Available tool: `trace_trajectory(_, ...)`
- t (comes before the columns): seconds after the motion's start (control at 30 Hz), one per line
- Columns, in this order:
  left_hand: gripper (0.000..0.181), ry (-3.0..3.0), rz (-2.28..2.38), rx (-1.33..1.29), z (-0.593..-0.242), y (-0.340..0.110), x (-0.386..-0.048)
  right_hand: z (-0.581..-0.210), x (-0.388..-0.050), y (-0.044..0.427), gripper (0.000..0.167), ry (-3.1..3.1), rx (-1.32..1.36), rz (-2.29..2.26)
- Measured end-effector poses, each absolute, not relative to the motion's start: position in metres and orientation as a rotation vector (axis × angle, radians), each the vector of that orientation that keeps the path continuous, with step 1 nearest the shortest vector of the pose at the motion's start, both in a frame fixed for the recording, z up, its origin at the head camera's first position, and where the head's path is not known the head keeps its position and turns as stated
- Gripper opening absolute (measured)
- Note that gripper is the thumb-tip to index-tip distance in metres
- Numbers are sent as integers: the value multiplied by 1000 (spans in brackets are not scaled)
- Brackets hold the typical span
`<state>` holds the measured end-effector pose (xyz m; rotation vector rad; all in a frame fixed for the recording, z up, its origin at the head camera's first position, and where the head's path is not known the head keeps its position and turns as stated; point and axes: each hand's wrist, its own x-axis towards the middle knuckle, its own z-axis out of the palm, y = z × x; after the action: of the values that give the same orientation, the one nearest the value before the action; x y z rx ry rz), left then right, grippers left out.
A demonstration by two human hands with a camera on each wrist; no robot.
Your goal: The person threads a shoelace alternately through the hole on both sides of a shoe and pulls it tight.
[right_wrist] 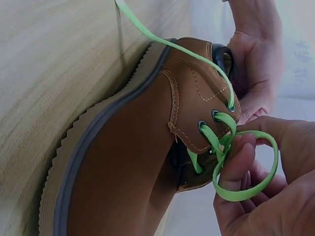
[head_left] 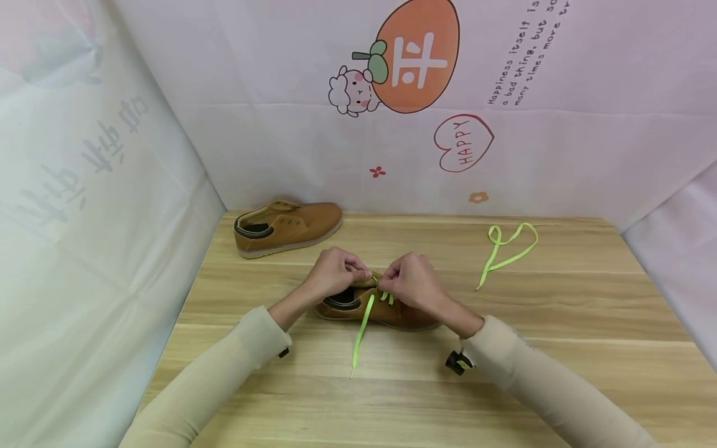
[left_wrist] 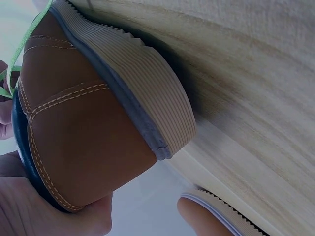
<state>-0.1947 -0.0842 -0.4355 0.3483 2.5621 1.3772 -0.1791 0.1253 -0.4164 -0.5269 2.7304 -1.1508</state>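
A brown leather shoe [head_left: 411,318] stands on the table, toe to the right, with a neon green shoelace [right_wrist: 209,135] threaded through several eyelets. One loose lace end trails over the near side onto the tabletop. My right hand [head_left: 413,280] pinches the lace at the far eyelets; in the right wrist view a loop of it hangs round the fingers. On the far side of the opening, my left hand [head_left: 334,272] grips the shoe's eyelet flap near the tongue. The left wrist view has the shoe's heel [left_wrist: 88,147] in front, covering most of the fingertips.
A matching brown shoe [head_left: 302,227] without a lace stands at the back left. Another green shoelace [head_left: 510,243] lies looped at the back right. White printed curtains [head_left: 291,143] enclose the wooden table [head_left: 414,398] at the back and sides.
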Motion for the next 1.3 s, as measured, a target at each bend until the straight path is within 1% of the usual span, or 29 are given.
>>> trace_trajectory(0.37,9,2567,1369,372,-436,-84,-193,-424,-181,122,14,2942,-701,-1059)
trace_trajectory(0.5,9,2572,1367,387,-437,-84,-192,-428,-181,122,15,2997,-740,-1033)
trace_trajectory(0.73,8,2613,1352,439,-438,-84,-191,-434,-181,124,12,3032,-769,-1067)
trace_trajectory(1.03,4,2640,1337,487,-441,-85,-189,-440,-188,129,4,2835,-813,-1135)
trace_trajectory(1.3,4,2726,1289,525,-441,-83,-184,-442,-190,131,6,2615,-782,-1296)
